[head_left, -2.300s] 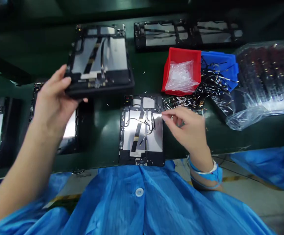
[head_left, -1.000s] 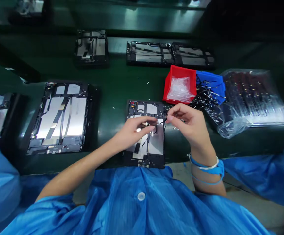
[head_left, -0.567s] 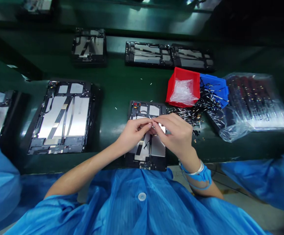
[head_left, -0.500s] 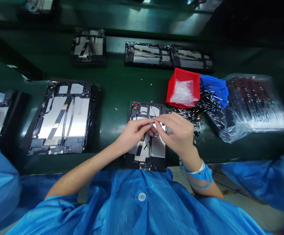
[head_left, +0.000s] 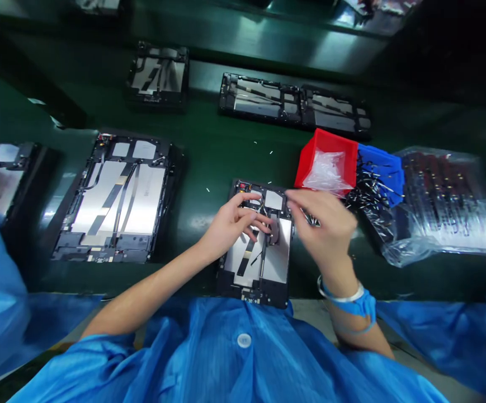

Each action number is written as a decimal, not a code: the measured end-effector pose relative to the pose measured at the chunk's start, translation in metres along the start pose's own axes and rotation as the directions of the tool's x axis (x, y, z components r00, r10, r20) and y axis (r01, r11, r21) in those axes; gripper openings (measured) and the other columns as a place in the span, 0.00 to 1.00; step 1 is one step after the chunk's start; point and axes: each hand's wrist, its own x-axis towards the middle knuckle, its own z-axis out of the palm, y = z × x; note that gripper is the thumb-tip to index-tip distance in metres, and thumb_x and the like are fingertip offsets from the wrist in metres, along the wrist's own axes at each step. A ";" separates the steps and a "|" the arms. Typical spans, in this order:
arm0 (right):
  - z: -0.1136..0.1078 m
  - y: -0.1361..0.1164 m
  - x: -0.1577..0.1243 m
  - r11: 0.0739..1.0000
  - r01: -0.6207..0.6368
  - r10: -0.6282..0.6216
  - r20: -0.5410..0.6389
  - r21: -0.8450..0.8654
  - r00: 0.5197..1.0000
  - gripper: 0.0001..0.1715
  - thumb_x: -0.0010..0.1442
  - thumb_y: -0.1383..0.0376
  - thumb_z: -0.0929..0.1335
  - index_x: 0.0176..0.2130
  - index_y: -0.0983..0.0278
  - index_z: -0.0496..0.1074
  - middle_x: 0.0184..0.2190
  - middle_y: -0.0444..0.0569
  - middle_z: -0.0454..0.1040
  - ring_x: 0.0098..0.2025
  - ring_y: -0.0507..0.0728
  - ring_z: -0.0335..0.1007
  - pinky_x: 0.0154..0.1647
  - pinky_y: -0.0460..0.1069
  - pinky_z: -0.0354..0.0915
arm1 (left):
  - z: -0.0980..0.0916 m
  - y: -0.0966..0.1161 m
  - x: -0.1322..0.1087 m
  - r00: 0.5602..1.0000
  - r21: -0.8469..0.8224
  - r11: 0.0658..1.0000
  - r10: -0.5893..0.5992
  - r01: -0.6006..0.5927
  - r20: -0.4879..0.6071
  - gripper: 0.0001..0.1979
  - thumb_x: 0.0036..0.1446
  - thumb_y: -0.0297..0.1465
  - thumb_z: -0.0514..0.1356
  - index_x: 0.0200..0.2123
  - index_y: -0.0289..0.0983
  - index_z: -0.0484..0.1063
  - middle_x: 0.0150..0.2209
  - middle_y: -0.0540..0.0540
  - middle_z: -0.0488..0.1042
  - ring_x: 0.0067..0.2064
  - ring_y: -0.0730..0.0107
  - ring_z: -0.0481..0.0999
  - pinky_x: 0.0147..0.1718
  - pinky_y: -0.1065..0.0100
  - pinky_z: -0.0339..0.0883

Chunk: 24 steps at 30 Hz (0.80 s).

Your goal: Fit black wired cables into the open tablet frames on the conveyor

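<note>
You work at a long, glossy dark green desk (head_left: 226,151) that catches pale streaks of light, with tiny white flecks (head_left: 271,152) scattered across it. Any print on the parts is too small to read here.

Directly in front of you lies an open tablet housing (head_left: 268,268), flat on the desk, its silver panels crossed by a dark strip. Your left hand (head_left: 230,224) is over its upper half, fingers spread and curved, with the fingertips (head_left: 268,225) at a thin black cable (head_left: 273,235) on the housing. You cannot tell whether that grip has hold of it. Your right hand (head_left: 322,229) is blurred just beside the housing's right edge, fingers drawn toward the thumb. A short cable end (head_left: 312,220) shows at the fingertips, but the blur hides whether it is held.

Beyond your right hand stand a red plastic bin (head_left: 335,143) holding clear plastic (head_left: 326,172) and a blue bin (head_left: 383,162), with loose black cables (head_left: 372,187) spilling over it. A clear bag of parts (head_left: 448,207) lies further right. Similar housings (head_left: 121,201) sit to your left and ahead. You wear a blue smock (head_left: 243,364) with a white snap (head_left: 244,340) and a blue wrist strap (head_left: 354,306).
</note>
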 end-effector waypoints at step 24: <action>-0.013 0.023 0.000 0.981 -0.195 0.192 -0.098 -0.021 0.977 0.10 0.60 0.71 0.65 0.32 0.61 0.76 0.27 0.48 0.77 0.30 0.56 0.72 0.33 0.51 0.67 | 0.018 0.016 -0.005 0.993 0.409 0.905 0.115 -0.119 0.035 0.22 0.64 0.29 0.53 0.61 0.35 0.59 0.35 0.43 0.78 0.32 0.70 0.77 0.27 0.73 0.66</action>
